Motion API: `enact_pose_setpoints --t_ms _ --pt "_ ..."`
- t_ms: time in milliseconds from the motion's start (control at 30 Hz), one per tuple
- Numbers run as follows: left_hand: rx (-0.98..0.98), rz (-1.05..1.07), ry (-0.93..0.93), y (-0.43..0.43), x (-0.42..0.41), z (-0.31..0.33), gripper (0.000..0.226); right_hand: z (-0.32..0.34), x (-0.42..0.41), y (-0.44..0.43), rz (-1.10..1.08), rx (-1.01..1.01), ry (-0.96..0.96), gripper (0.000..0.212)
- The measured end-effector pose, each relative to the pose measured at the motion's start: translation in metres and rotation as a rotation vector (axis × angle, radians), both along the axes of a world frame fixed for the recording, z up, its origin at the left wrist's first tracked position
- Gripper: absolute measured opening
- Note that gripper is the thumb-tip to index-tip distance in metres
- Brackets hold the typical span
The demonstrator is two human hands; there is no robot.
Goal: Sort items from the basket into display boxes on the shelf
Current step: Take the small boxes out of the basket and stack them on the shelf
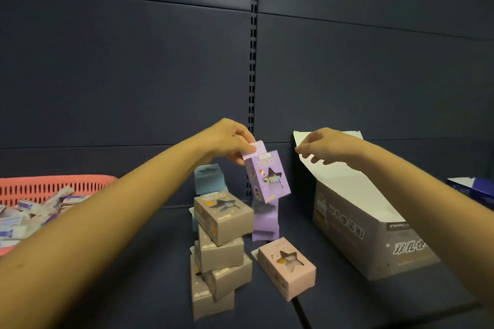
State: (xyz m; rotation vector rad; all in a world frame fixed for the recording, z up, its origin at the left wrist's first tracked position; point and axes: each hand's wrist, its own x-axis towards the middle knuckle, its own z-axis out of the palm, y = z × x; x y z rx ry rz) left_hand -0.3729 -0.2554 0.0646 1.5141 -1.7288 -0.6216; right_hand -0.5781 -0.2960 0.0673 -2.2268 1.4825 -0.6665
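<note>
Fingers of the left hand (232, 141): pinched on the top flap of a purple box (270, 177), which hangs tilted above the purple stack (264, 224) on the shelf (347, 307). Right hand (316, 147): fingers loosely curled, spread, beside the display box (347, 235) flap; contact unclear. Basket (53, 184): far left, cut off, contents blurred.

matt cardboard boxes (224, 224), perforated red plastic basket (53, 184), matt dark shelf (133, 262)
</note>
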Motion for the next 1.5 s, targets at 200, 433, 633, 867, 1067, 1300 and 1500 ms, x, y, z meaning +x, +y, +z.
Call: enact_pose_setpoints --t_ms 200,433,633,867,1067,1300,1500 --pt "0.180 -0.042 -0.217 -0.039 -0.010 -0.014 0.003 0.000 -0.012 -0.015 0.022 0.008 0.003 0.031" --pt "0.095 0.033 -0.487 -0.057 -0.009 -0.024 0.019 -0.002 -0.002 -0.026 0.060 -0.010 0.036 0.034" --pt "-0.071 0.226 -0.635 -0.035 0.021 -0.018 0.018 -0.001 0.020 -0.024 0.134 -0.053 0.103 0.032" --pt "-0.063 0.516 -0.685 0.044 0.078 -0.019 0.022 -0.002 0.079 0.005 0.355 -0.099 0.162 0.029" --pt "-0.008 0.692 -0.696 0.119 0.130 -0.016 0.022 0.001 0.137 0.042 0.494 -0.167 0.195 0.028" --pt "0.032 0.788 -0.706 0.181 0.193 -0.013 0.024 0.005 0.204 0.077 0.524 -0.215 0.272 0.026" --pt "0.093 0.735 -0.717 0.213 0.258 -0.019 0.024 0.001 0.277 0.108 0.490 -0.210 0.328 0.027"
